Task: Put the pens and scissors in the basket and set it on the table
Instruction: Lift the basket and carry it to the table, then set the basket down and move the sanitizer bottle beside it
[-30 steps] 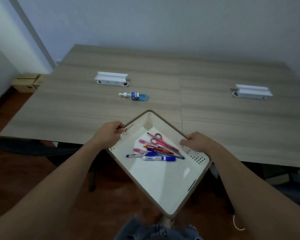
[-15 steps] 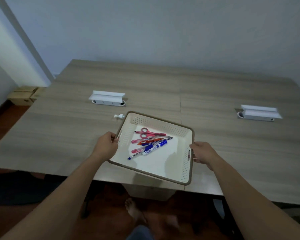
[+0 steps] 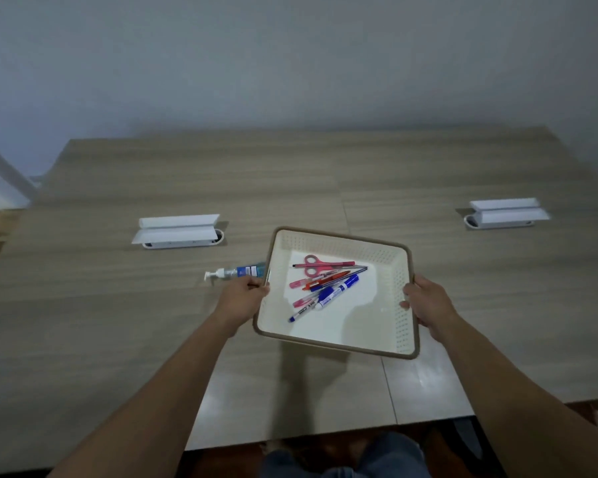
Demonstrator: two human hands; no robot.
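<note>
A cream perforated basket (image 3: 403, 307) with a brown rim hangs over the wooden table (image 3: 118, 322), held level by both hands. My left hand (image 3: 244, 296) grips its left rim and my right hand (image 3: 425, 301) grips its right rim. Inside lie pink-handled scissors (image 3: 313, 265) and several pens (image 3: 328, 288), among them blue markers and pink and red pens, bunched toward the basket's far left. The basket's shadow falls on the table just below it.
A blue pump bottle (image 3: 237, 271) lies on its side just left of the basket, by my left hand. Two white cable boxes stand on the table, one at the left (image 3: 176, 231) and one at the far right (image 3: 506, 212). A wall runs behind the table.
Both hands have carried the basket up from below the table's near edge, forward and to the right, over the tabletop. It has turned from tilted to level.
</note>
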